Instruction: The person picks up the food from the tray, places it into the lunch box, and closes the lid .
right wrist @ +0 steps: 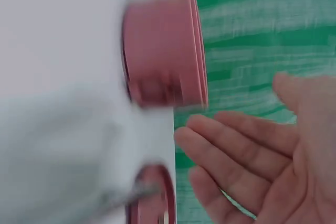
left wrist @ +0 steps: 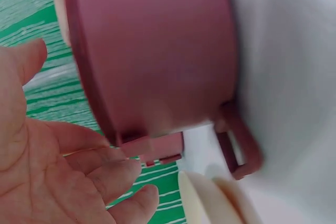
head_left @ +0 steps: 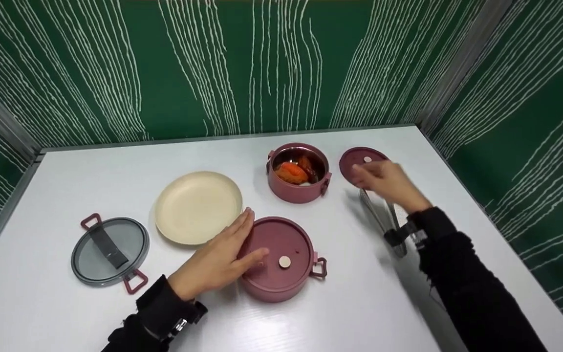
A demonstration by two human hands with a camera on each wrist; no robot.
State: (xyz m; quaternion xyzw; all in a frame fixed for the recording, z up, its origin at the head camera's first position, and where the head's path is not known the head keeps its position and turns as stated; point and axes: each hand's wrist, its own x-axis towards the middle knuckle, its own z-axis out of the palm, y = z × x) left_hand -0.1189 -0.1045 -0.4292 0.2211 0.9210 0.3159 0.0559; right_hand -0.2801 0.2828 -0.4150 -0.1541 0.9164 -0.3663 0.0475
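A dark pink pot [head_left: 276,291] with its lid [head_left: 281,239] on stands at front centre. My left hand [head_left: 218,261] lies at its left side, fingers straight and thumb over the lid; the left wrist view shows an open palm [left wrist: 68,171] beside the pot wall [left wrist: 157,51]. Farther right, my right hand [head_left: 389,183] hovers over metal tongs [head_left: 377,215] lying on the table, close to a round dark pink lid [head_left: 351,164]. In the right wrist view that hand [right wrist: 257,166] holds nothing, its fingers loosely extended. Behind stands a smaller open pot [head_left: 295,192] containing orange-red food [head_left: 291,172].
A cream plate [head_left: 198,208] lies left of the pots. Farther left rests a grey lid [head_left: 91,259] with a dark strip across it and two dark pink side loops. Green walls [head_left: 286,68] with white streaks border the white table [head_left: 350,303].
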